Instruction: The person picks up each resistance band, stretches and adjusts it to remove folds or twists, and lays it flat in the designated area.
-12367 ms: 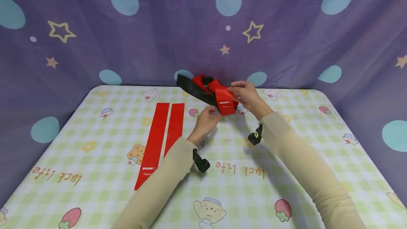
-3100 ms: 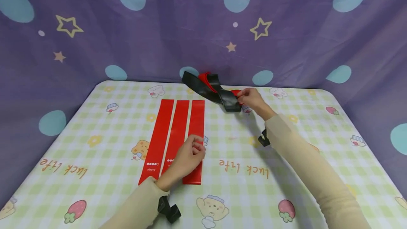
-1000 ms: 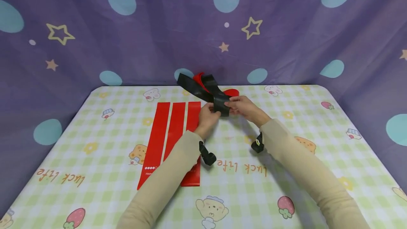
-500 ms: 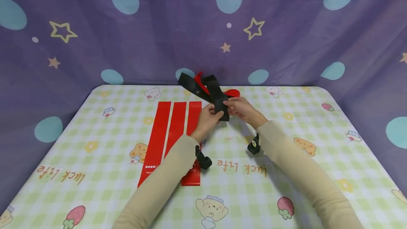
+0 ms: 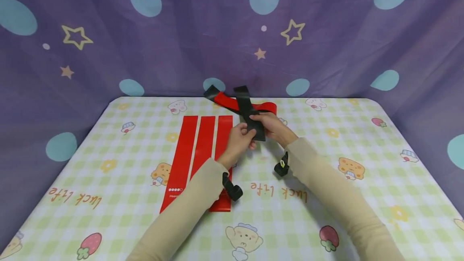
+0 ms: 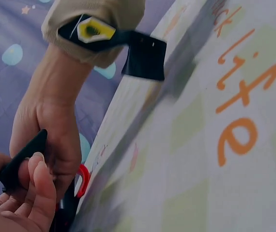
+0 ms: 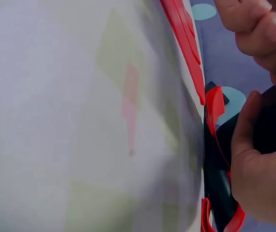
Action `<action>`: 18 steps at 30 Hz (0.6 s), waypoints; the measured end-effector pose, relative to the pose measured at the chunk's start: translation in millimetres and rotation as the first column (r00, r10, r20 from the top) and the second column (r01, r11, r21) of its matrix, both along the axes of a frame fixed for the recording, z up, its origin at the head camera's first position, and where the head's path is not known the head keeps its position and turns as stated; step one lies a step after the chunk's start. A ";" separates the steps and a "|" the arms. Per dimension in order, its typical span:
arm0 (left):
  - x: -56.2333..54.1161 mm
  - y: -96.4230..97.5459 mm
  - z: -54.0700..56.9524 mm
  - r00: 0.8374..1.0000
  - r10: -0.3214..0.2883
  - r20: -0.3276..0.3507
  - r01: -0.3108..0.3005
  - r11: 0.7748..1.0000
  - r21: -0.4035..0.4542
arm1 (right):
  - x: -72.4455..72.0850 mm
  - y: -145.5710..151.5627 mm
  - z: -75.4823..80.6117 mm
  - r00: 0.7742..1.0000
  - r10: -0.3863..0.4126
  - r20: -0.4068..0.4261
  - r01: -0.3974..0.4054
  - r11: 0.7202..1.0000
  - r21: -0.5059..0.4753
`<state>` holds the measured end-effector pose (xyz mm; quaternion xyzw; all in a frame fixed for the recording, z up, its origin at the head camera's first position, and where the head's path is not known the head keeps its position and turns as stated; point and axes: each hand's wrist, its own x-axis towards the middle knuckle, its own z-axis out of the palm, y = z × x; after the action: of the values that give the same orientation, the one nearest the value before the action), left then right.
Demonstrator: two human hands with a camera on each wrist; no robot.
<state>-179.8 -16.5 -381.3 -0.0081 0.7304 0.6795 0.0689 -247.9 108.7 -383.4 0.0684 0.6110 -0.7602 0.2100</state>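
black strip point(image 5: 244, 99) at far middle of the surface point(image 5: 366, 196), its near end between the two hands. left hand point(image 5: 236, 143): thumb and fingers pinching that near end, from its left edge. right hand point(image 5: 272, 126): pinching the same strip a little farther up, thumb on its upper face. both grips close together.

beyond the grips, black strip crosses over a red-and-black band point(image 5: 226, 100); this one bends in a loop behind the right hand, far tip near the purple cloth point(image 5: 195, 39).

left of the pile: three red strips point(image 5: 181, 152), flat, side by side, narrow gaps between. white dots and small lettering at near end of the leftmost, partly behind the left sleeve point(image 5: 188, 208). dark strap with a block point(image 5: 232, 188) on left wrist; similar on right.
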 end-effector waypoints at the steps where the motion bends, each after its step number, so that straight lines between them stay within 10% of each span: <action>1: 1.4 -0.2 0.6 1.000 -0.005 0.000 0.005 1.000 0.000 | -0.3 -1.2 0.3 1.000 -0.009 0.008 0.009 1.000 0.005; 18: 32.6 -9.0 5.2 0.994 -0.099 0.035 0.098 0.995 0.021 | -9.0 -6.0 5.3 0.997 -0.077 0.031 0.075 0.996 0.051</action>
<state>-147.2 -25.6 -376.1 0.0165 0.7220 0.6820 0.1154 -256.9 102.6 -378.1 0.1091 0.6231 -0.7510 0.1891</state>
